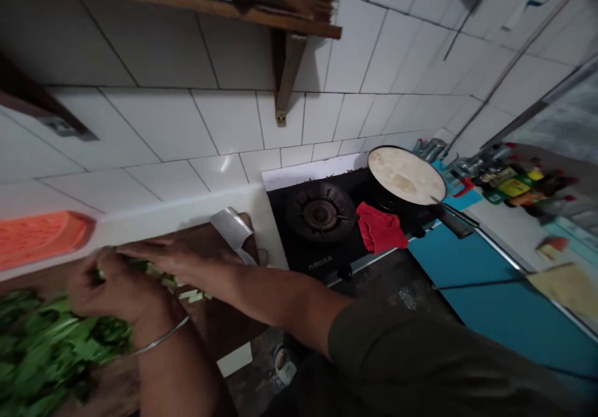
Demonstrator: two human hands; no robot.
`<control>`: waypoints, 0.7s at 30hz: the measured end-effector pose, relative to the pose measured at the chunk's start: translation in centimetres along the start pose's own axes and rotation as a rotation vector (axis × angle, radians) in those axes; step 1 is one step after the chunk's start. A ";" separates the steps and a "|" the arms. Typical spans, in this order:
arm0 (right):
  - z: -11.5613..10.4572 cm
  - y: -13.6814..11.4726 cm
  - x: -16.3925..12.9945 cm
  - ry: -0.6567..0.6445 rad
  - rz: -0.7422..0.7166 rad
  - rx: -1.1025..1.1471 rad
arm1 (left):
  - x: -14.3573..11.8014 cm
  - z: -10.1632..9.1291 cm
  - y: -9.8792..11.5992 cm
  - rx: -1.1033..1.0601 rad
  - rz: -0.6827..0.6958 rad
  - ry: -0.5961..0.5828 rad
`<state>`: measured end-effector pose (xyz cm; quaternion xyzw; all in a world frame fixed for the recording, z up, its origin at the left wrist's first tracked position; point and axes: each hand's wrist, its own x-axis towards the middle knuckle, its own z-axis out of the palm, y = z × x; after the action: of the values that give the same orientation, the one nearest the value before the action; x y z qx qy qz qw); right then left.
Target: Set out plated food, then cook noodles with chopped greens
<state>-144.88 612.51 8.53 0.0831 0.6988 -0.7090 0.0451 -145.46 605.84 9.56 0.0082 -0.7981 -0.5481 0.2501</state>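
On the wooden cutting board [233,326] my left hand [116,286], with a bangle at the wrist, curls its fingers around some greens, of which only a bit shows. My right hand [163,258] reaches across from the right, its fingers stretched out flat against the left hand, over chopped green stems [191,295]. Part of the pile is hidden under both hands. Leafy greens [60,342] lie in a heap at the board's left, beside the left wrist. A cleaver [232,229] rests at the board's right end, apart from both hands.
An orange plastic basket [42,236] stands by the tiled wall. Right of the board is a black gas stove [303,255] with a red cloth [380,227] and a pan of whitish liquid [406,175]. Several bottles [514,183] stand farther right. A wooden shelf [187,9] hangs above.
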 end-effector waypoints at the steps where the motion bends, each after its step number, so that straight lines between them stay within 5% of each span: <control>1: -1.3 -2.0 -1.1 0.063 -0.018 0.124 | 0.0 0.8 2.1 -0.058 0.035 0.058; 3: -5.5 -5.3 -3.4 0.215 -0.124 0.237 | -1.1 3.7 6.5 -0.169 0.099 0.120; 6: -15.1 -8.4 -8.0 0.553 -0.247 0.118 | -5.8 10.7 14.2 -0.302 0.131 0.023; 13: -41.5 -10.8 -23.1 1.040 -0.368 0.180 | -24.9 28.0 33.9 -0.593 0.122 -0.630; 17: -52.6 -10.4 -28.3 1.213 -0.395 0.215 | -33.1 35.5 40.2 -0.586 0.108 -0.806; 21: -59.9 -9.1 -29.1 1.323 -0.410 0.170 | -36.1 39.9 42.9 -0.467 0.123 -0.859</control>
<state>-114.62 671.01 22.14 0.3672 0.5233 -0.5560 -0.5312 -118.99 668.09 22.23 -0.3221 -0.6839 -0.6504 -0.0743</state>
